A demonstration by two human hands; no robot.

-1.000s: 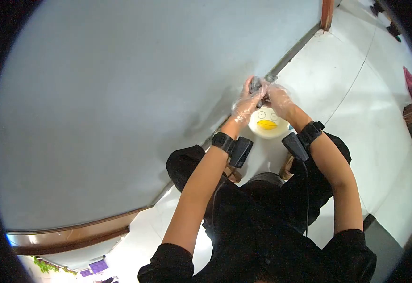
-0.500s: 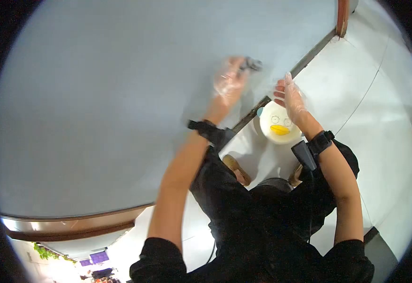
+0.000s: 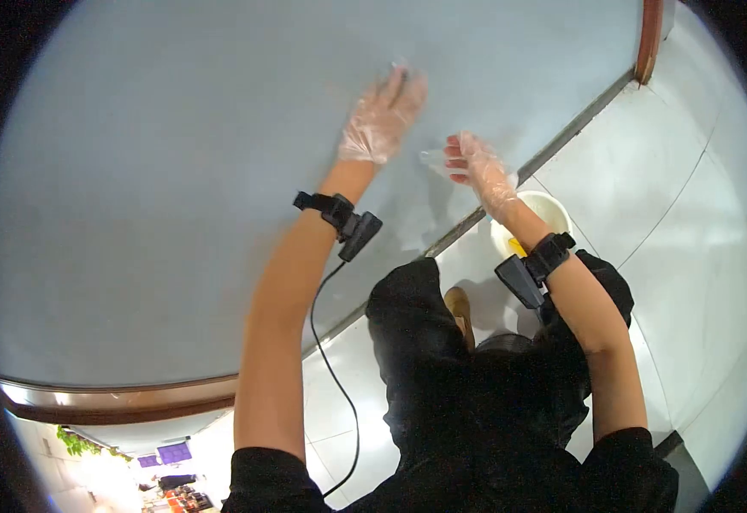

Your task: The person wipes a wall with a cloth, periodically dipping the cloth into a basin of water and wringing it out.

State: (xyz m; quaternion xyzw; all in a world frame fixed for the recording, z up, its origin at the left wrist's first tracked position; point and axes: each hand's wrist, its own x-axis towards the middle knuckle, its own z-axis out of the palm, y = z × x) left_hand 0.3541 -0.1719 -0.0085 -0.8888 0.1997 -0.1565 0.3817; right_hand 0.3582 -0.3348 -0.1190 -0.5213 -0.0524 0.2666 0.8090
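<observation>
My left hand (image 3: 383, 115), in a clear plastic glove, reaches over the broad grey-blue surface (image 3: 177, 188). Its fingers are blurred and bent round something small and dark at their tips, mostly hidden. To its right, my right hand (image 3: 483, 175), gloved the same way, is held with fingers apart and nothing visible in it. Loose clear plastic sticks out beyond those fingers. Partly behind my right wrist stands a white bucket (image 3: 553, 209) with a bit of yellow showing.
A dark edge strip (image 3: 574, 124) runs along the surface beside white floor tiles (image 3: 630, 171). Brown trim (image 3: 649, 43) is at the top right. A black cable (image 3: 339, 380) hangs from my left wrist device. Green leaves and purple items show at the lower left.
My left hand has moved up and left, turning its back to view, and the dark grey thing is now mostly hidden. My right hand has moved left, away from over the bucket.
</observation>
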